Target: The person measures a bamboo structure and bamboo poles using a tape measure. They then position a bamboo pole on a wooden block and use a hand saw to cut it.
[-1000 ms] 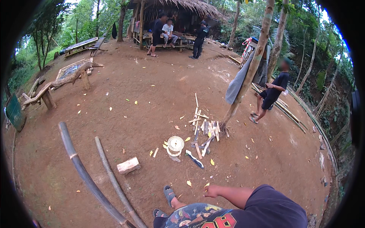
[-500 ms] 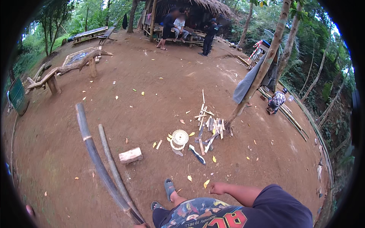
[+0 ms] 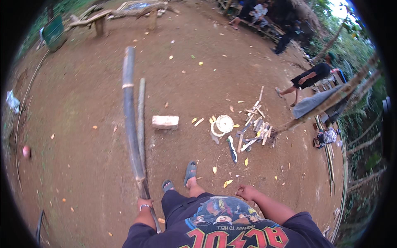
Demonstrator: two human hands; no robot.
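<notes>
Grey-black bamboo makes up the long pole [image 3: 129,111], which lies on brown bare earth [image 3: 89,157] ahead and to the left of the wearer, with pale rings at its nodes. A thinner grey pole [image 3: 142,99] runs close along its right side.

The left hand [image 3: 144,202], with a pale bracelet [image 3: 145,206] at the wrist, is at the near end of the bamboo pole. Its fingers are too small and too much covered to read; whether they grasp the pole cannot be told.

The right hand [image 3: 247,192] hangs before the torso, clear of all objects; its fingers are loosely bent, with nothing visible in them.

To the right of the poles sits a pale wood block [image 3: 165,120]. Beyond it stand a round cream perforated container [image 3: 224,123], a slender black-and-white item [image 3: 232,149] and a heap of wooden slats [image 3: 263,129] near a leaning tree trunk [image 3: 337,99]. Grey cloth [image 3: 312,103] hangs at the trunk. One co-worker [image 3: 313,77] in black stands beyond it; another person [image 3: 329,135], in a patterned top, is low to the ground at far right.
</notes>
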